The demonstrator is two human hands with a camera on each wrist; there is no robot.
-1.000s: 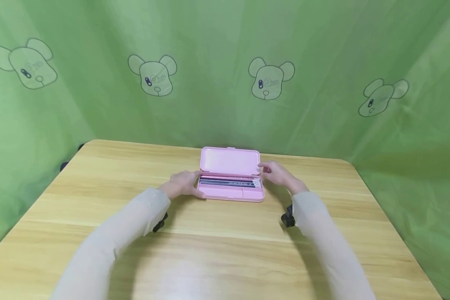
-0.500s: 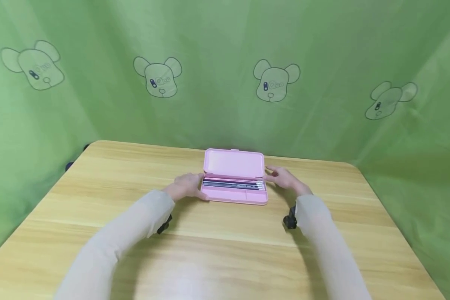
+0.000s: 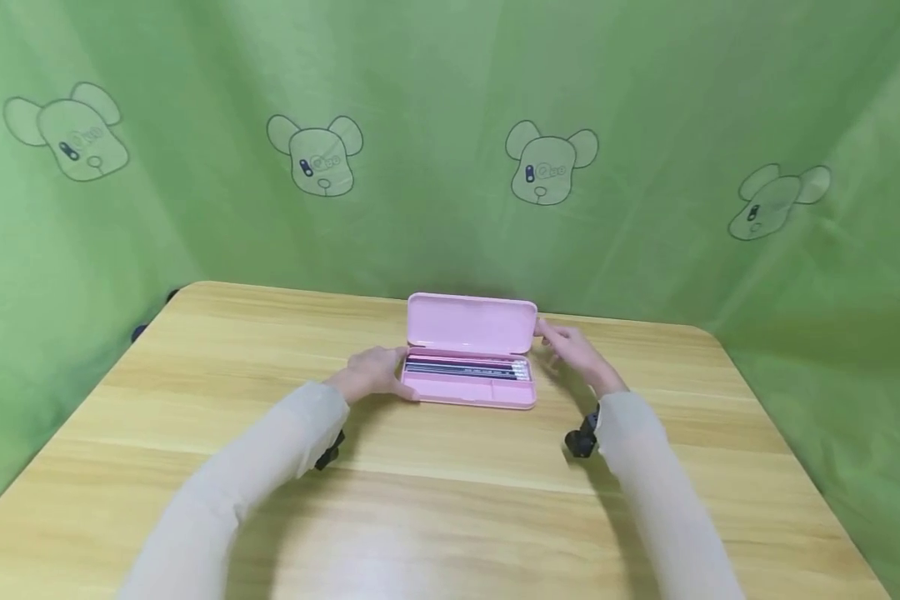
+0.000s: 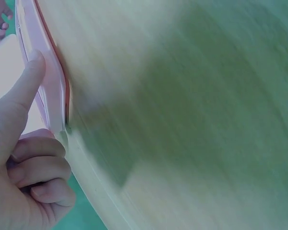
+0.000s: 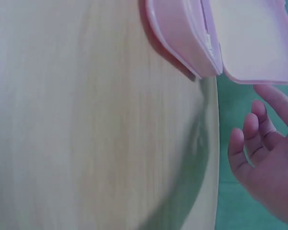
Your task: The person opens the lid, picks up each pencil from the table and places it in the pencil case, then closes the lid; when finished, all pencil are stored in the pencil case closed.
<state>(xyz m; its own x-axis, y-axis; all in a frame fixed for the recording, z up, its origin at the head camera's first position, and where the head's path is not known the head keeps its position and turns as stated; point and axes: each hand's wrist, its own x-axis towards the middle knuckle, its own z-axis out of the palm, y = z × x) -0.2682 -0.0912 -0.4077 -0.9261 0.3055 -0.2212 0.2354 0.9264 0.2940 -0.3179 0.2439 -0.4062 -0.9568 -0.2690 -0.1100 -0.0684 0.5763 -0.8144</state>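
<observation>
A pink pencil case (image 3: 446, 387) lies near the table's back edge, its lid (image 3: 471, 322) tilted up and several dark pencils (image 3: 461, 368) in the rear compartment. My left hand (image 3: 375, 372) grips the case's left end. In the left wrist view its thumb (image 4: 31, 79) presses the front wall and the other fingers are curled by the back corner. My right hand (image 3: 576, 354) is at the lid's right edge, index fingertip right at the rim. The right wrist view shows the other fingers of this hand (image 5: 273, 172) loosely bent, holding nothing.
The wooden table (image 3: 450, 492) extends in front of the case and to both sides. A green curtain (image 3: 427, 225) with printed bear heads hangs just behind the table and along its sides.
The lid has swung up from lying further back to a steeper tilt. My right hand has risen along with its right edge. My left hand has stayed on the case.
</observation>
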